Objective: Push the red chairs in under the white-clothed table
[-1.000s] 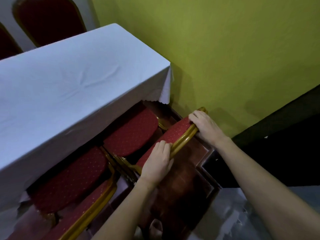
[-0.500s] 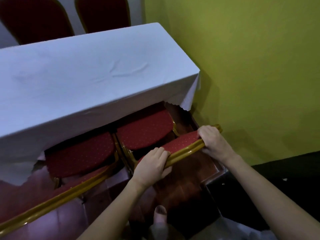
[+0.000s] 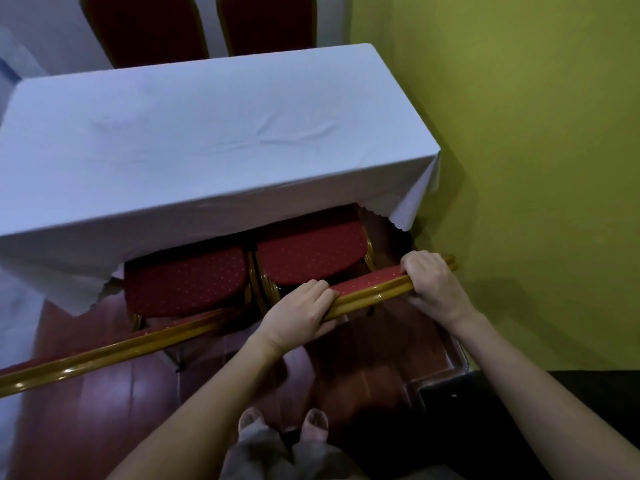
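Observation:
A table under a white cloth (image 3: 214, 140) fills the upper middle. Two red dotted chairs with gold frames stand at its near side. The right chair (image 3: 311, 251) has its seat partly under the cloth edge, and both hands grip the gold top rail of its backrest. My left hand (image 3: 299, 317) holds the rail's left end, my right hand (image 3: 433, 284) its right end near the wall. The left chair (image 3: 183, 278) stands beside it, seat partly under the cloth, its backrest rail (image 3: 114, 351) running out to the lower left.
A yellow-green wall (image 3: 519, 133) runs close along the table's right end. Two more red chairs (image 3: 207, 26) stand at the table's far side. The floor is dark red wood (image 3: 86, 427), with a black raised edge (image 3: 485, 410) at the lower right. My feet (image 3: 284, 424) show below.
The view has swung so the table sits more squarely ahead. Both hands keep their grip on the right chair's backrest rail, and its seat lies further under the cloth.

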